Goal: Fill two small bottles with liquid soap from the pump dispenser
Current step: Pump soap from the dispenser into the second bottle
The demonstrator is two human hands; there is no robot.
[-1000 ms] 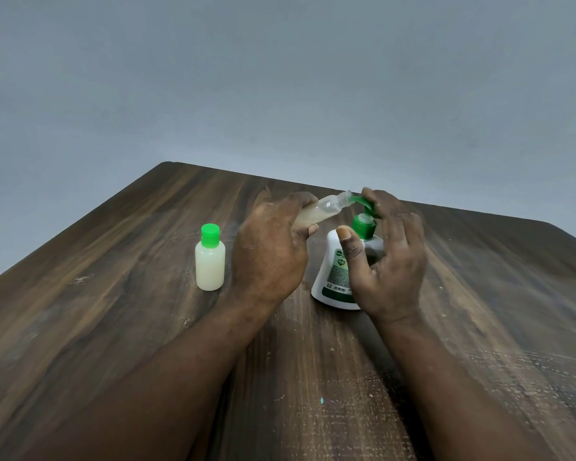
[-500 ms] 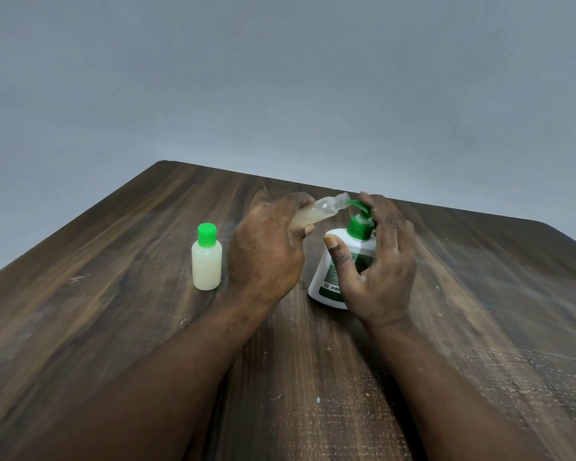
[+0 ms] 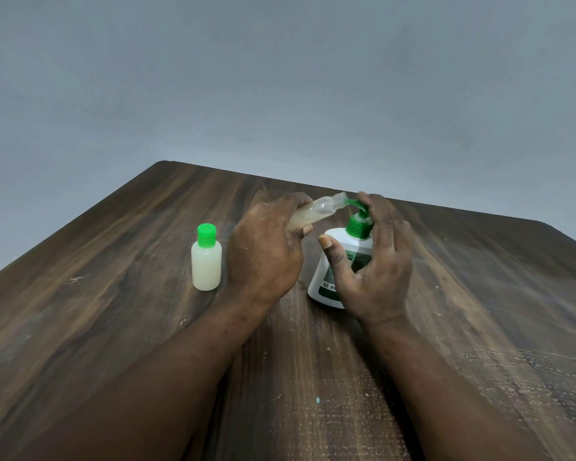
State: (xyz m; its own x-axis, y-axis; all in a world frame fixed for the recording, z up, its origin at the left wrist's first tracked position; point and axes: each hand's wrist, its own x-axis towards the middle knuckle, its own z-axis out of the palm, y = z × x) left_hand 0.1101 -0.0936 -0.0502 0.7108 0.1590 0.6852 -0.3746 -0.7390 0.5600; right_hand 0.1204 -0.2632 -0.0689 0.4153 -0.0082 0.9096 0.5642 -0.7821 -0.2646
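A white pump dispenser (image 3: 338, 247) with a green pump head stands near the middle of the wooden table (image 3: 113, 294). My right hand (image 3: 373, 261) wraps around it from the right, with a finger resting on the pump head. My left hand (image 3: 266, 251) holds a small clear uncapped bottle (image 3: 316, 211), tilted almost flat, its mouth at the green spout. That bottle is partly filled with pale soap. A second small bottle (image 3: 206, 262), full of pale soap and closed with a green cap, stands upright left of my left hand.
The table's far edge runs just behind the hands, with a plain grey wall beyond. The right corner of the table lies at the far right. Small crumbs and scratches mark the wood near me.
The pump head has risen slightly from its pressed position half a second ago. Both hands keep their grips, and the capped bottle has not moved.
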